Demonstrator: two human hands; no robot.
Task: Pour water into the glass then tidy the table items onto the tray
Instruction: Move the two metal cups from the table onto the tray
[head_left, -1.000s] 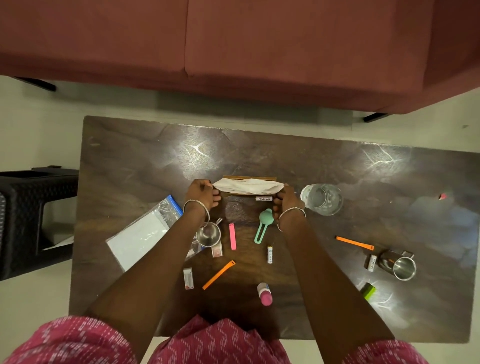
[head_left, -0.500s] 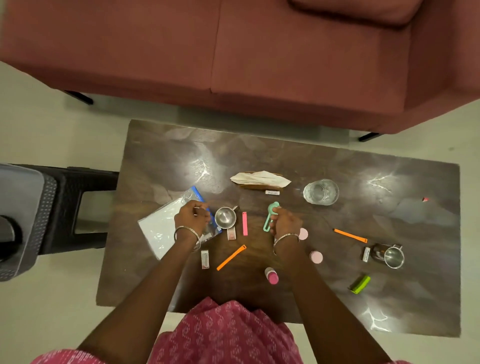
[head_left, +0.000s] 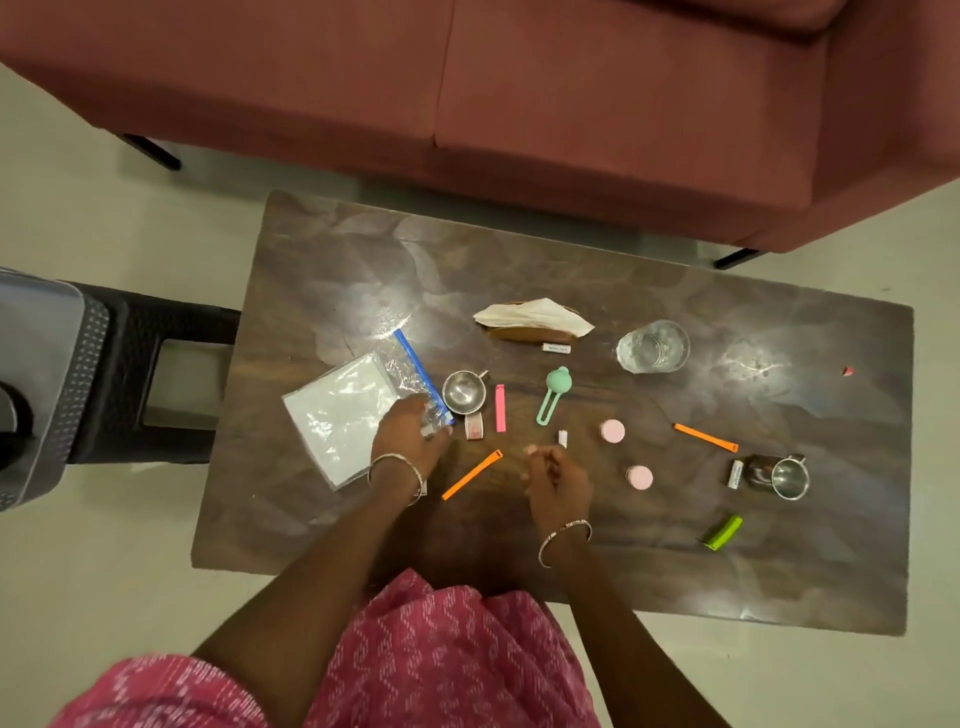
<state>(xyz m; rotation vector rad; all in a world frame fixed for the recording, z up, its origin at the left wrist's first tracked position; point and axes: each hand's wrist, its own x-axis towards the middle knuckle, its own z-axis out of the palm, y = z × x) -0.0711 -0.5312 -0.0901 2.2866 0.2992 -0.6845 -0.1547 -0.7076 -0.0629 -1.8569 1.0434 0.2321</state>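
The left hand (head_left: 410, 439) is laid on the lower right corner of the zip bag (head_left: 348, 415), left of centre; whether the bag is pinched cannot be told through the blur; the right hand (head_left: 558, 480) is held over the tabletop (head_left: 571, 249), fingers loosely curled, nothing gripped; the glass (head_left: 653, 347), holding water, is seen right of centre; a red sofa (head_left: 571, 104) is set above, a black stool (head_left: 156, 332) at left.
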